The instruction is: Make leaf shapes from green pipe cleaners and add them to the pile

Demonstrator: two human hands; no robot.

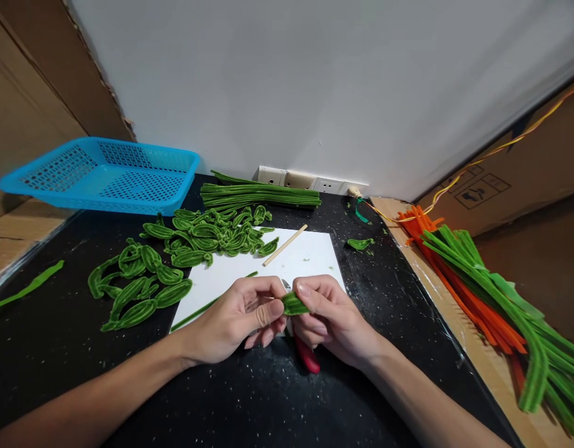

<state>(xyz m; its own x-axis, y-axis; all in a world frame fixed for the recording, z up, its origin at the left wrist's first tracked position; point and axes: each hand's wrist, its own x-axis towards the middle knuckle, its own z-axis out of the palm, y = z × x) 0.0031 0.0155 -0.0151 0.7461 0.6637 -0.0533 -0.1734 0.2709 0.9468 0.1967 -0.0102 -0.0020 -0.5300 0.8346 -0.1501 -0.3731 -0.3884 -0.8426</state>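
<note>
Between my two hands is a small green leaf bent from pipe cleaner (295,304), pinched from both sides. My left hand (243,317) closes thumb and fingers on its left end. Fingertips of my right hand (331,317) grip its right end. Below them a white sheet of paper (322,255) lies on the black tabletop, with a wooden stick (285,245) across it. One green pipe cleaner (198,313) lies on the paper, partly behind my left hand. A red handle (308,358) shows under my right hand; the rest of that tool is mostly hidden.
Finished-looking green leaves (207,233) are heaped left of the paper. Behind them lies a bundle of green pipe cleaners (259,195). A blue basket (170,202) stands back left. Orange (474,305) and light green pipe cleaners (506,298) lie on cardboard at right. Sockets (300,180) line the wall.
</note>
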